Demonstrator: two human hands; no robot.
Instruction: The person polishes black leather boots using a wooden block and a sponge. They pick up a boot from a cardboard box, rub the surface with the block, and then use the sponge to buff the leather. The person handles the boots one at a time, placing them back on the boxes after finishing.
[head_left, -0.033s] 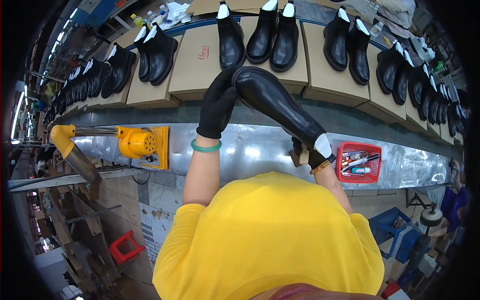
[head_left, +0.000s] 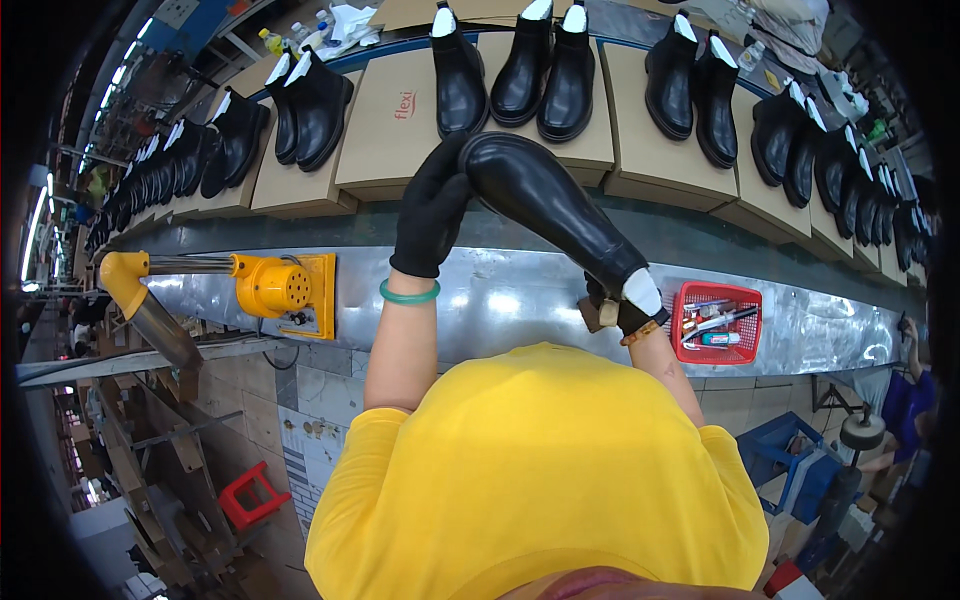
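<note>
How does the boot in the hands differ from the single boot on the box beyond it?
The held boot slants, toe to the upper left; the single boot stands upright.
The held boot has the left hand at its toe and right hand by its shaft; the single boot rests on the box.
The held boot appears larger than the single boot.
Both are glossy black, white at the opening.

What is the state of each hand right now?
Left hand: holding the black boot by its toe.
Right hand: at the boot's top; mostly hidden, grip cannot be told.
</note>
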